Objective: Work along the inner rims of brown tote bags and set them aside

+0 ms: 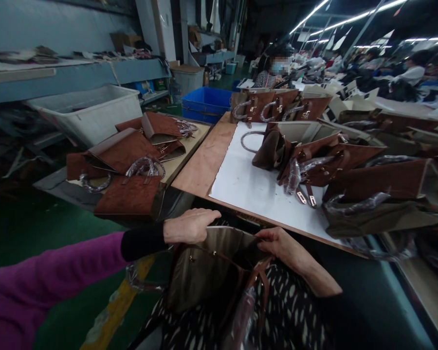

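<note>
A brown handbag [204, 272] with a beige lining lies open on my lap. My left hand [190, 225] is closed over its upper left rim. Gripping the upper right rim is my right hand [279, 245], fingers curled into the opening. The bag's plastic-wrapped handles [246, 311] hang down toward me. Both hands are just below the near edge of the work table [200, 165].
Several brown handbags [343, 170] lie on a white sheet [255, 189] on the table. More brown bags [131, 155] are piled on a side board to the left. A white tub [87, 112] and a blue crate [206, 103] stand behind. A seated person [273, 68] works farther back.
</note>
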The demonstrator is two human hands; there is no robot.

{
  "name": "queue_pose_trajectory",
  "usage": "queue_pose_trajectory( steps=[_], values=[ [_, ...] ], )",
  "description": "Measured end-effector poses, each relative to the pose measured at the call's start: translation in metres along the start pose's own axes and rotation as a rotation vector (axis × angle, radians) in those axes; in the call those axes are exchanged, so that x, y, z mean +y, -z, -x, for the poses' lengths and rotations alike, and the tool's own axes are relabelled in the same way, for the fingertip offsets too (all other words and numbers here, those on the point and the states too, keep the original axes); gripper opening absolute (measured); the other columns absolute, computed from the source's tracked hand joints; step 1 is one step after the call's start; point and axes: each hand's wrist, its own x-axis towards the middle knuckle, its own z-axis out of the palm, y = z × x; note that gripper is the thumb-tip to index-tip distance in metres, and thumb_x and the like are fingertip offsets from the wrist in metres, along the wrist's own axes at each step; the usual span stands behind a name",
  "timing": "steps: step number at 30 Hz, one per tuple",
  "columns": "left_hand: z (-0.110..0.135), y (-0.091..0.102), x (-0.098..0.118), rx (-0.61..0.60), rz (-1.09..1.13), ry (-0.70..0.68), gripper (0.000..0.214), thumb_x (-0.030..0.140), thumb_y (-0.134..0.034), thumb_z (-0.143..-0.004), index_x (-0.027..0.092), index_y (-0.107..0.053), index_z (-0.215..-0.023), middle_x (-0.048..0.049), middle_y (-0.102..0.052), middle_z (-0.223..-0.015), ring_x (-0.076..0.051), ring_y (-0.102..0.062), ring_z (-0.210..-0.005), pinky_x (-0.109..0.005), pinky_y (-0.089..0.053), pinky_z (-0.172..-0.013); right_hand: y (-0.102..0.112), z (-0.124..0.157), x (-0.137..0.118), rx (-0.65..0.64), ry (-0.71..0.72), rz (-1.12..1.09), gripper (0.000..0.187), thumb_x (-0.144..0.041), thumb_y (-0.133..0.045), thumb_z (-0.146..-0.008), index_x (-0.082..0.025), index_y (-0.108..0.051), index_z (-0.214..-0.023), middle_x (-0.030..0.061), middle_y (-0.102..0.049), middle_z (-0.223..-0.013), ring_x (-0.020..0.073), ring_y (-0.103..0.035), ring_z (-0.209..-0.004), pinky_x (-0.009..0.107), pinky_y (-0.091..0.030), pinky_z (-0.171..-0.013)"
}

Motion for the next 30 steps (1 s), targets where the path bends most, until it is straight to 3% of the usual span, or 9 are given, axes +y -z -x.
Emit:
queue_pose_trajectory(
  steps=[3, 8, 18, 30],
  values=[
    [-0.016, -0.015, 0.012, 0.074, -0.008, -0.108, 0.050, 0.007, -0.044, -0.064, 0.019, -0.051, -0.111, -0.0069, -0.057, -0.109, -0.022, -0.053, -0.098, -0.029, -0.041, -0.082, 0.002, 0.003, -0.002, -0.010, 0.005, -0.019, 0.025, -0.019, -0.051, -0.062, -0.015, -0.068, -0.080, -0.0001, -0.065, -0.065, 0.0133, -0.056, -0.060, 0.022, -0.040, -0.057],
    [-0.038, -0.034, 0.027, 0.171, 0.050, -0.249, 0.031, 0.009, -0.045, -0.064, 0.018, -0.057, -0.091, -0.0034, -0.058, -0.094, -0.018, -0.053, -0.087, -0.026, -0.042, -0.078, -0.001, 0.009, -0.011, 0.026, 0.007, 0.025, 0.021, -0.018, -0.049, -0.062, -0.015, -0.067, -0.073, -0.0007, -0.064, -0.064, 0.0131, -0.054, -0.059, 0.022, -0.039, -0.056],
    [-0.048, -0.050, 0.031, 0.235, 0.096, -0.259, 0.025, 0.009, -0.047, -0.068, 0.018, -0.059, -0.088, -0.0012, -0.060, -0.089, -0.015, -0.053, -0.082, -0.024, -0.040, -0.074, -0.003, 0.009, -0.010, 0.089, 0.050, 0.077, 0.024, -0.015, -0.047, -0.060, -0.015, -0.067, -0.071, -0.0020, -0.059, -0.059, 0.0110, -0.049, -0.054, 0.021, -0.035, -0.052],
    [-0.056, -0.050, 0.030, 0.189, 0.011, -0.203, 0.007, 0.012, -0.049, -0.071, 0.017, -0.053, -0.075, -0.0013, -0.055, -0.076, -0.015, -0.049, -0.069, -0.024, -0.035, -0.062, -0.002, 0.003, -0.004, 0.098, 0.034, 0.038, 0.022, -0.015, -0.050, -0.060, -0.015, -0.069, -0.072, -0.0017, -0.062, -0.060, 0.0116, -0.051, -0.055, 0.021, -0.037, -0.053]
  ],
)
